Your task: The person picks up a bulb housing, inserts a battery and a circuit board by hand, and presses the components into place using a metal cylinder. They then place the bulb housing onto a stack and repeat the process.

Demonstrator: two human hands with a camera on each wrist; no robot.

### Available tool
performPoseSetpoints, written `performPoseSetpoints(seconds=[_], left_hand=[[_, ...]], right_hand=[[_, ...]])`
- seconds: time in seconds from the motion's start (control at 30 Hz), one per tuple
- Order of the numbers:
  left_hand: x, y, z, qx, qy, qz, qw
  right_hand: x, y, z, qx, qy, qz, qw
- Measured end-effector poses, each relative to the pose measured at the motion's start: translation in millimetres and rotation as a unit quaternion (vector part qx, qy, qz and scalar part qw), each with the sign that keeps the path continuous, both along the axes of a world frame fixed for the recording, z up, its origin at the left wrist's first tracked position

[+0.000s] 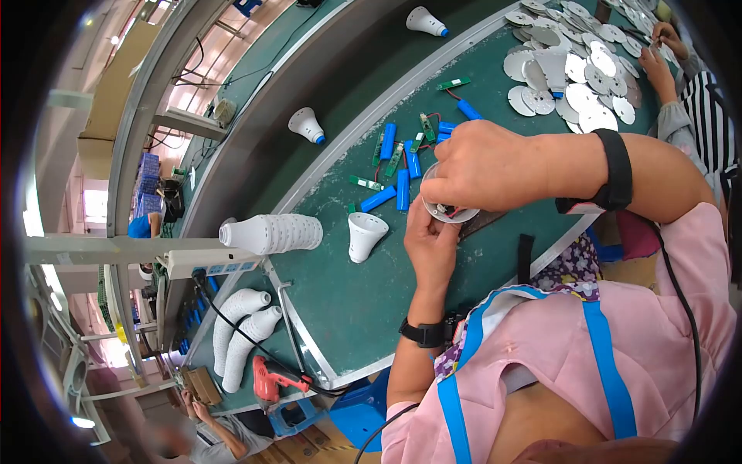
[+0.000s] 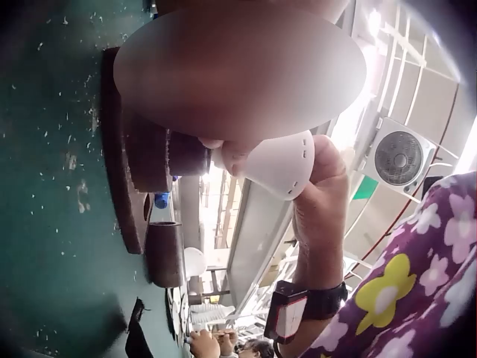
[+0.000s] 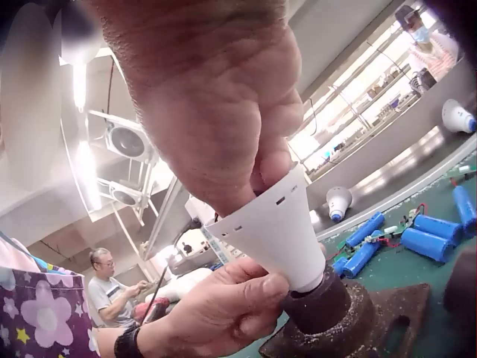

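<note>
A white cone-shaped bulb housing (image 3: 279, 242) is tilted with its wide mouth up, its narrow end at the dark round socket of a block (image 3: 324, 309) on the bench. My left hand (image 1: 431, 246) grips the housing low down, thumb and fingers on either side near the narrow end. From above, my right hand (image 1: 495, 164) reaches into the wide mouth with curled fingers; the fingertips are hidden inside, so I cannot tell whether they pinch anything. In the head view, wires and a small dark part (image 1: 446, 209) show inside the mouth.
Blue battery cells (image 1: 403, 189) wired to green circuit boards (image 1: 394, 160) lie beyond my hands. A loose housing (image 1: 365, 237) and a nested stack (image 1: 278, 234) are to the left. White discs (image 1: 595, 81) cover the far right. A red power drill (image 1: 270, 380) lies at lower left.
</note>
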State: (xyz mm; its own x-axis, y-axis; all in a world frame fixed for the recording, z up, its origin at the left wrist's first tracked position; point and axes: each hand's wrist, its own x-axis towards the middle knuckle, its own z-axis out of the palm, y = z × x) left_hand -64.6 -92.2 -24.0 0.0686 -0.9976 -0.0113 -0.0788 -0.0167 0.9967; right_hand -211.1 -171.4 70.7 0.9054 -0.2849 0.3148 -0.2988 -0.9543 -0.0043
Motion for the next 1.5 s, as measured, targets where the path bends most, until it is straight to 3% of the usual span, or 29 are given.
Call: performPoseSetpoints(seconds=[0.17, 0.43, 0.5, 0.53, 0.6, 0.63, 0.7, 0.9, 0.97, 1.03, 1.17, 1.27, 1.4, 1.5], left_hand=[[2.6, 5.9, -10.1, -0.001, -0.001, -0.007, 1.000], [7.1, 5.5, 0.2, 0.076, 0.041, -0.045, 0.995], [5.5, 5.4, 30.4, 0.102, 0.273, -0.101, 0.951], [8.0, 3.6, 41.9, 0.104, 0.273, -0.098, 0.951], [12.6, -5.1, 58.0, 0.171, 0.403, -0.093, 0.894], [11.9, -7.0, 57.1, 0.169, 0.403, -0.092, 0.895], [9.6, -10.2, 53.6, 0.181, 0.254, -0.095, 0.945], [9.7, -12.5, 50.5, 0.195, 0.296, -0.081, 0.932], [9.9, -11.6, 51.4, 0.194, 0.301, -0.087, 0.929], [9.4, -11.7, 51.1, 0.191, 0.307, -0.094, 0.928], [8.3, -12.2, 49.9, 0.204, 0.294, -0.080, 0.930], [8.0, -11.1, 50.6, 0.201, 0.291, -0.078, 0.932], [8.2, -10.6, 49.9, 0.196, 0.295, -0.081, 0.932], [8.2, -11.7, 49.3, 0.192, 0.295, -0.079, 0.933]], right_hand=[[6.2, 1.8, 7.6, 0.113, 0.088, -0.065, 0.987], [16.0, -1.6, 14.8, 0.120, 0.129, -0.055, 0.983], [15.9, -1.6, 15.5, 0.125, 0.123, -0.061, 0.983], [15.8, -0.7, 16.5, 0.132, 0.118, -0.066, 0.982], [16.3, -0.1, 17.0, 0.137, 0.112, -0.070, 0.982], [16.1, -0.5, 17.2, 0.159, 0.113, -0.067, 0.978], [15.9, -1.6, 16.9, 0.180, 0.112, -0.064, 0.975], [4.8, 0.1, 16.5, 0.183, 0.107, -0.071, 0.975], [-18.1, 2.7, 12.4, 0.223, -0.152, -0.109, 0.957], [-49.2, 11.7, -9.0, 0.184, -0.195, -0.256, 0.929], [-80.3, 32.2, -70.6, 0.140, -0.111, -0.307, 0.935], [-82.5, 39.5, -87.2, 0.023, -0.039, -0.312, 0.949], [-83.0, 32.3, -97.5, 0.069, -0.047, -0.306, 0.948], [-74.6, 26.7, -80.7, 0.164, -0.124, -0.288, 0.935]])
